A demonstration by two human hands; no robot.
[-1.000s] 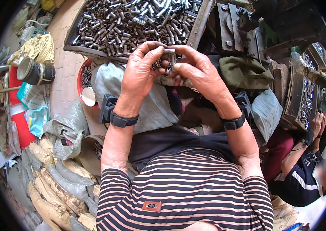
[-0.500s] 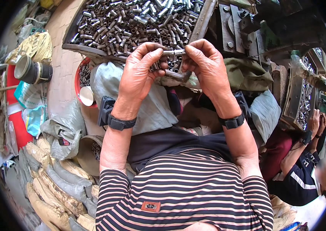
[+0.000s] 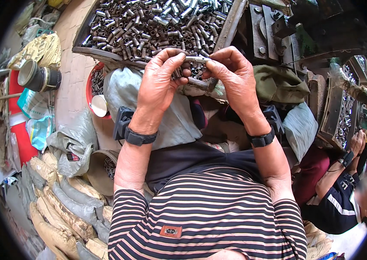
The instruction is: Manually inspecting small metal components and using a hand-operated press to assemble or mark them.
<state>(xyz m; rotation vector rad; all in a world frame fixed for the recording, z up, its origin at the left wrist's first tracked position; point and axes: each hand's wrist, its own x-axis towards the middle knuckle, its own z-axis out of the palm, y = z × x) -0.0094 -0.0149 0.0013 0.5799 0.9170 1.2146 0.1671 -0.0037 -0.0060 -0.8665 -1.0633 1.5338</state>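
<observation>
A short, slim metal tube (image 3: 197, 59) spans the gap between my two hands, over the near edge of a tray (image 3: 97, 53) heaped with small metal sleeves (image 3: 149, 32). My left hand (image 3: 161, 78) pinches the tube's left end between thumb and fingertips. Its curled lower fingers appear to cup a few more metal pieces, partly hidden. At the other end, my right hand (image 3: 233, 71) is closed on the tube with thumb and forefinger. Some sleeves in the tray are dark, others shiny.
A red tub (image 3: 90, 93) of metal parts with a white cup (image 3: 99, 105) stands left. Below it are a tipped bucket (image 3: 98, 171) and stacked sacks (image 3: 58, 216). Heavy machinery (image 3: 263, 32) stands at right; a co-worker (image 3: 337, 195) sits beside another parts tray (image 3: 337, 117).
The tube now sits slightly tilted, and my right thumb and fingers have shifted on its end. The view has moved a little. The co-worker's hands are slightly lower.
</observation>
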